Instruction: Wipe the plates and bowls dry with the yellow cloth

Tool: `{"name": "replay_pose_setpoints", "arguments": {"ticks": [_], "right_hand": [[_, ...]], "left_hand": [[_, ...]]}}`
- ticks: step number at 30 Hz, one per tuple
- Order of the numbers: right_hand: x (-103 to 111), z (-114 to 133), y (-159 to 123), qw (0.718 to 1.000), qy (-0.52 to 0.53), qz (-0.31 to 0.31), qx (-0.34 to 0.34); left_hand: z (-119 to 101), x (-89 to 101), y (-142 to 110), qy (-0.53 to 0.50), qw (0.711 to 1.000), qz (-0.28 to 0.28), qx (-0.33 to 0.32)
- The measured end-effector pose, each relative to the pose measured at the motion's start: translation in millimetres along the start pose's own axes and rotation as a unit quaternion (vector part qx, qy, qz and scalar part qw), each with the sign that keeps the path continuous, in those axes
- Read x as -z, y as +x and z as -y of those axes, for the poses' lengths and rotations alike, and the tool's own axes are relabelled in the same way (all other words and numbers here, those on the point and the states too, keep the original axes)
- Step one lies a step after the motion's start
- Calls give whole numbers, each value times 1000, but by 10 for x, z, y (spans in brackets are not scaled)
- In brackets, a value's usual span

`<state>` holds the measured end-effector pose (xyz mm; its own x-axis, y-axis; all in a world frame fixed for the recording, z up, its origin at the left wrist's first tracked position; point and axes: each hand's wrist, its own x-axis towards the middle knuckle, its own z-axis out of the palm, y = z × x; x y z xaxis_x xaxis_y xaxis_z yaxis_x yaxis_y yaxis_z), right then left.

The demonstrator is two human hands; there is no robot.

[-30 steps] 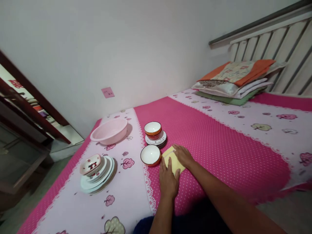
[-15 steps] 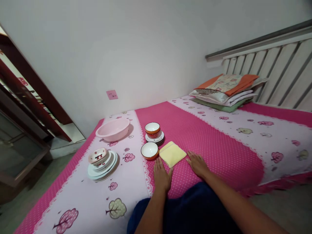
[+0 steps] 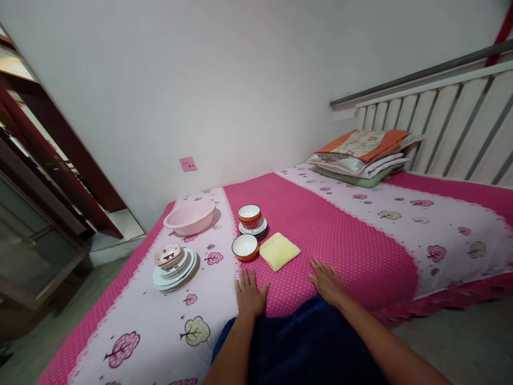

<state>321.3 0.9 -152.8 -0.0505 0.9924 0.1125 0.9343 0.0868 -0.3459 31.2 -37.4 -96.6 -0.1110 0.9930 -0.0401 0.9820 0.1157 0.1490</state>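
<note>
A folded yellow cloth point(image 3: 279, 251) lies flat on the pink bedspread, apart from both hands. My left hand point(image 3: 250, 297) rests on the bedspread nearer to me, fingers spread and holding nothing. On the cloth's right side, my right hand point(image 3: 325, 280) is also open, its fingers stretched out over the pink dotted fabric. Just left of the cloth sits an orange bowl with a white inside point(image 3: 245, 247). Behind it, stacked orange bowls point(image 3: 249, 214) stand on a small pile of plates point(image 3: 258, 229).
To the left, a pile of white plates point(image 3: 176, 278) carries a small patterned bowl point(image 3: 168, 255). A pink basin point(image 3: 190, 216) stands behind them near the wall. Folded bedding point(image 3: 360, 155) is stacked by the white radiator point(image 3: 433, 123) at the back right.
Both hands have drawn away from the cloth, the left one back and leftward, the right one slightly away from its edge. The view has shifted a little.
</note>
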Motion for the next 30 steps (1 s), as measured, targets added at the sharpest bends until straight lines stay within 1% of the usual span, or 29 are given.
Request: {"name": "replay_pose_setpoints", "arguments": {"ticks": [5, 9, 15, 21, 23, 24, 25, 26, 28, 30], "right_hand": [[-24, -36, -83, 1000, 7, -8, 1], [-85, -29, -114, 1000, 1, -23, -4], [-164, 16, -179, 999, -19, -49, -16], [-253, -48, -177, 996, -30, -78, -15], [-314, -31, -154, 995, -4, -96, 5], [-343, 6, -134, 994, 21, -101, 33], [-367, 65, -108, 991, 50, -104, 67], [-381, 144, -72, 986, 72, -112, 101], [-382, 346, 28, 972, 81, -146, 163], [-363, 556, 173, 960, 58, -181, 206]], "left_hand": [[230, 107, -1, 11, 999, 23, 21], [344, 129, -14, 22, 999, 12, 31], [326, 94, -39, 20, 999, -11, 32], [329, 71, -70, -2, 999, -24, 38], [354, 56, -70, -35, 998, -20, 38], [371, 58, -58, -82, 995, -23, 42], [393, 71, -34, -152, 987, -31, 51], [419, 98, 4, -231, 970, -41, 63], [481, 193, 128, -374, 920, -64, 95], [536, 315, 307, -464, 873, -79, 126]]}}
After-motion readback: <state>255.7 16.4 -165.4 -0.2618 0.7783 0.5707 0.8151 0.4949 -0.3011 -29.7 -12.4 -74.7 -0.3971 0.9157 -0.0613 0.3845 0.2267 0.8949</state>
